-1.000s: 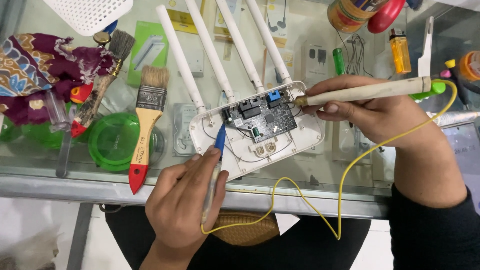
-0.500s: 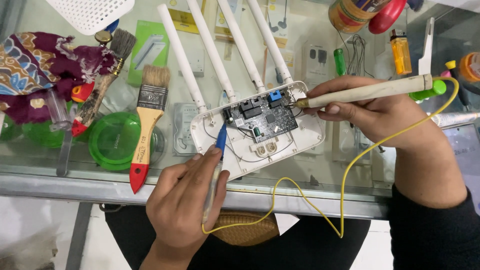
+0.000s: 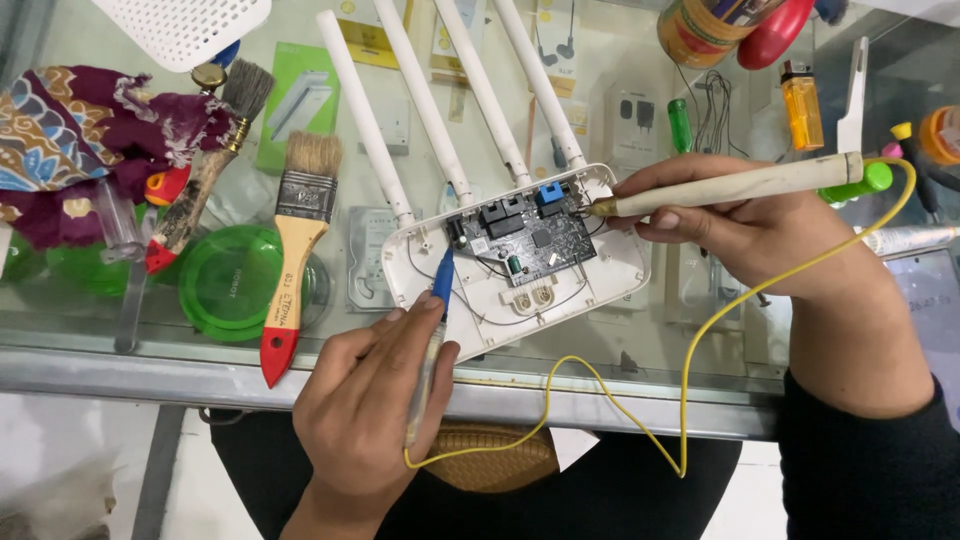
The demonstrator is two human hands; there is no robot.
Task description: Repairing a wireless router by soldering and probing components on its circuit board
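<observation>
An opened white router [image 3: 520, 265] with several long white antennas lies on the glass counter, its dark circuit board [image 3: 525, 240] exposed. My left hand [image 3: 370, 400] grips a clear pen-like probe with a blue tip [image 3: 441, 280] that rests on the board's left edge. My right hand [image 3: 740, 225] holds a cream-handled soldering iron [image 3: 740, 187], its metal tip touching the board's right side beside a blue connector. A yellow wire [image 3: 690, 380] loops from the iron's far end down to the probe.
Two paintbrushes [image 3: 295, 240] lie left of the router beside green plastic lids [image 3: 235, 280] and a patterned cloth [image 3: 70, 140]. A lighter [image 3: 802, 105], a green marker and a tin crowd the far right. The counter's metal edge [image 3: 200, 370] runs across the front.
</observation>
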